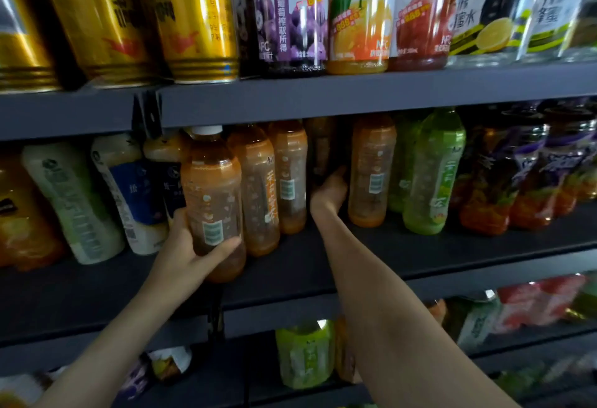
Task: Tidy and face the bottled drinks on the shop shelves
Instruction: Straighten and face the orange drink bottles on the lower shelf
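My left hand (pixel 190 246) grips an orange-brown tea bottle with a white cap (pixel 211 194) near the front edge of the middle shelf (pixel 290 265). Two more orange tea bottles (pixel 258 191) stand just right of it. My right hand (pixel 329 191) reaches deep into the gap between these and another orange bottle (pixel 371 171). Its fingers curl round a dark bottle (pixel 323 149) at the back of the gap. That bottle is mostly in shadow. A green tea bottle (pixel 434 175) stands further right.
White and blue labelled bottles (pixel 122 191) stand left of my left hand. Gold cans (pixel 193 20) and juice bottles (pixel 358 20) fill the shelf above. Purple-labelled bottles (pixel 529 175) stand at the right. The lower shelf holds green bottles (pixel 303 352) and packets.
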A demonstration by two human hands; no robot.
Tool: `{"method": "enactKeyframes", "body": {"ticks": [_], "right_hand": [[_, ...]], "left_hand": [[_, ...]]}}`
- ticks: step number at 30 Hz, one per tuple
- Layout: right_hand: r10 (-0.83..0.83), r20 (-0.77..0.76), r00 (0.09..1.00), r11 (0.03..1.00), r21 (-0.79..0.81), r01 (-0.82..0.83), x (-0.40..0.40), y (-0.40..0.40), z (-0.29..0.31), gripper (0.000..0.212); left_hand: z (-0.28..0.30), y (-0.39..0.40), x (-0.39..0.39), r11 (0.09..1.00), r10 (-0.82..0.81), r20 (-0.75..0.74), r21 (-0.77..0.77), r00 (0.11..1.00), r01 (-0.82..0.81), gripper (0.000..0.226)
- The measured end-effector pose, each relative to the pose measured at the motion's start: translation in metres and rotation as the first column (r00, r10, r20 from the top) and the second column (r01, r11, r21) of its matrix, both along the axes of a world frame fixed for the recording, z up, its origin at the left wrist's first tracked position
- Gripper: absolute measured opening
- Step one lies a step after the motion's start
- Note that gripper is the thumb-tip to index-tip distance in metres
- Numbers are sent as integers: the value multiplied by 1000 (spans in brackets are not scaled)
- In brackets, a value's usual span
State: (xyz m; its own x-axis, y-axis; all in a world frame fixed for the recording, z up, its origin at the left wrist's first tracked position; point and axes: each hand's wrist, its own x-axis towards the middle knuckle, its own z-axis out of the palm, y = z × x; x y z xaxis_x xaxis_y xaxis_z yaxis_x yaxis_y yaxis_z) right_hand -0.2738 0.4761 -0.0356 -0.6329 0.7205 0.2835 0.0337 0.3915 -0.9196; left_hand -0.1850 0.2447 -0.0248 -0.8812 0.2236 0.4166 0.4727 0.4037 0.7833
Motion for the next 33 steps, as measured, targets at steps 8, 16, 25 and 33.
{"method": "enactKeyframes", "body": {"ticks": [8, 16, 25, 33], "right_hand": [[-8, 118, 993, 998, 62, 0, 67, -24, 6, 54], [7, 98, 995, 996, 84, -16, 142, -29, 5, 68], [164, 31, 986, 985, 46, -165, 161, -21, 41, 52], [614, -309, 727, 599, -418, -683, 218, -17, 58, 50]], "left_hand": [[4, 2, 8, 998, 36, 17, -51, 999, -35, 64], [7, 11, 24, 996, 86, 44, 26, 995, -87, 68], [6, 9, 53, 941, 338, -163, 73, 927, -331, 58], [34, 39, 95, 915, -390, 406, 72, 827, 396, 57]]}}
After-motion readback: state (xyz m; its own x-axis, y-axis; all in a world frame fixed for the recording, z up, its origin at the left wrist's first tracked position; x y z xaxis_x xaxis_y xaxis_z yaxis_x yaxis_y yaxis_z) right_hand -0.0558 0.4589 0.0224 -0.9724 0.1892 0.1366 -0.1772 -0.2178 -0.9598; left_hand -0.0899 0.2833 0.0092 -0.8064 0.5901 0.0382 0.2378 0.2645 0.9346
